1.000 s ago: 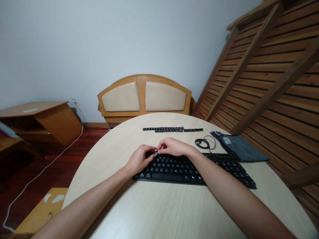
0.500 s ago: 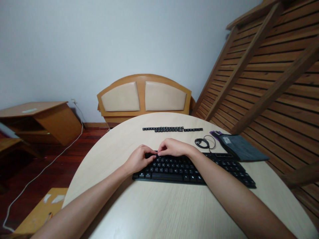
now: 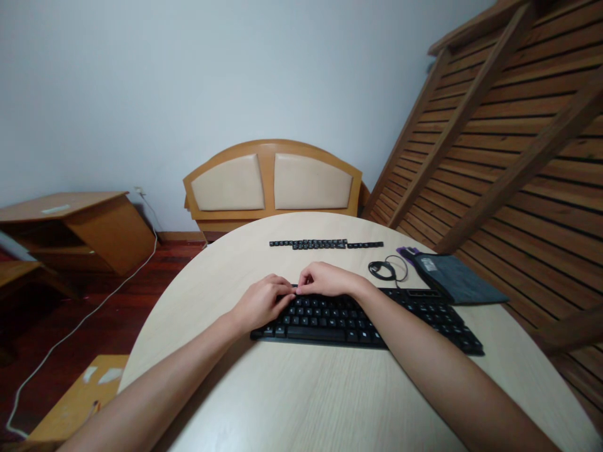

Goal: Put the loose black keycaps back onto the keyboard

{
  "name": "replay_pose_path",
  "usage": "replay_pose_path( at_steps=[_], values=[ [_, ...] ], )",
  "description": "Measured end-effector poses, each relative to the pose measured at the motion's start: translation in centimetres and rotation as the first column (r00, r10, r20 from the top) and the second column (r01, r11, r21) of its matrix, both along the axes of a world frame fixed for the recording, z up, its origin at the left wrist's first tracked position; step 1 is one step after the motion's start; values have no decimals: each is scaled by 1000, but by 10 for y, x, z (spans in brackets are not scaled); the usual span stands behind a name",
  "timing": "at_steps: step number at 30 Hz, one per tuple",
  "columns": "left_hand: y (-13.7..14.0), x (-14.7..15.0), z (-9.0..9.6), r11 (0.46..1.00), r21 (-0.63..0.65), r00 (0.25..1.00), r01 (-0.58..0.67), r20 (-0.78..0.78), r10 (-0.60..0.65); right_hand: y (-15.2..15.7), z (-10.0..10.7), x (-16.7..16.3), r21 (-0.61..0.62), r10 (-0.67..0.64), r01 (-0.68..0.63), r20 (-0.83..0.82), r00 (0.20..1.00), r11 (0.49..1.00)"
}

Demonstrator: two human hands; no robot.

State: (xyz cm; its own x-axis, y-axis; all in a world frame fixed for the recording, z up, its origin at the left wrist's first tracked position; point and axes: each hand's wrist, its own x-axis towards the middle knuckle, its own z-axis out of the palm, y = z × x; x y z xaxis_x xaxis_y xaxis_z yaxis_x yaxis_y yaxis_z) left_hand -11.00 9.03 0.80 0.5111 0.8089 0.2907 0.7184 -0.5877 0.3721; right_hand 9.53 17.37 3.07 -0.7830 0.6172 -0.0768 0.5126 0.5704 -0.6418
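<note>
A black keyboard [image 3: 320,333] lies flat on the round table, its upper left part covered by my hands. My left hand [image 3: 264,304] rests over its left end, thumb and fingers drawn together near the top rows. Beside it, my right hand [image 3: 326,279] bends down at the wrist with its thumb and index finger pinched. The fingertips of both hands meet at the keyboard's upper edge; whatever is between them is too small to make out. Beyond the hands, loose black keycaps [image 3: 320,244] lie lined up in rows.
A coiled black cable [image 3: 382,271] lies behind the keyboard. A dark grey cloth pouch [image 3: 464,280] with a purple edge is at the table's [image 3: 217,257] right. Farther off stand a padded headboard [image 3: 273,147], slatted wooden panel [image 3: 509,132] and low wooden desk [image 3: 103,232].
My left hand's fingers have closed together and shifted slightly at the keyboard's top edge. The right fingertips have edged slightly left. The keyboard and keycap rows stay in place.
</note>
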Motion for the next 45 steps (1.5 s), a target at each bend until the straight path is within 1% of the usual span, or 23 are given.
replay_pose_path(
  at_steps=[5, 8, 10, 14, 16, 19, 22, 24, 27, 30, 33, 35, 40, 45],
  values=[
    [-1, -5, 10, 993, 51, 987, 110, -123, -103, 0, -3, -1, -11, -10, 10, 6, 1000, 1000],
    [-2, -5, 13, 986, 84, 962, 142, -246, -117, 0, -4, -2, -10, -11, 11, 7, 1000, 1000],
    [-3, -3, 14, 987, 82, 951, 141, -287, -112, -1, -5, -4, -4, -10, 10, 15, 1000, 1000],
    [-5, -2, 14, 989, 75, 961, 126, -256, -103, -4, -5, -3, 11, -10, 10, 10, 1000, 1000],
    [-5, -3, 13, 989, 79, 964, 123, -246, -100, -7, -3, 1, 33, 13, -13, -9, 1000, 999],
    [-3, -4, 12, 987, 93, 965, 131, -242, -105, -15, 3, 17, 69, 39, -38, -24, 999, 997],
    [3, -6, 10, 985, 96, 974, 145, -188, -125, -28, 13, 41, 147, 5, -12, 46, 999, 989],
    [13, -7, 8, 987, 110, 982, 120, -156, -102, -40, 18, 58, 158, 8, -23, 96, 995, 987],
    [38, -9, 4, 985, 168, 982, 27, -188, 5, -58, 17, 77, 142, 18, -45, 186, 982, 989],
    [71, -12, -1, 981, 192, 975, -35, -210, 76, -72, 5, 83, 169, 13, -56, 245, 970, 984],
    [103, -14, -6, 980, 182, 957, -74, -264, 121, -80, -9, 82, 257, -30, -28, 219, 975, 966],
    [118, -13, -9, 981, 166, 942, -96, -304, 144, -82, -15, 81, 290, -42, -18, 197, 979, 957],
    [139, -5, -15, 983, 131, 915, -127, -366, 167, -82, -19, 82, 315, -38, -18, 170, 985, 949],
    [143, 2, -18, 978, 129, 916, -165, -348, 200, -81, -23, 83, 324, -34, -16, 148, 988, 946]
  ],
)
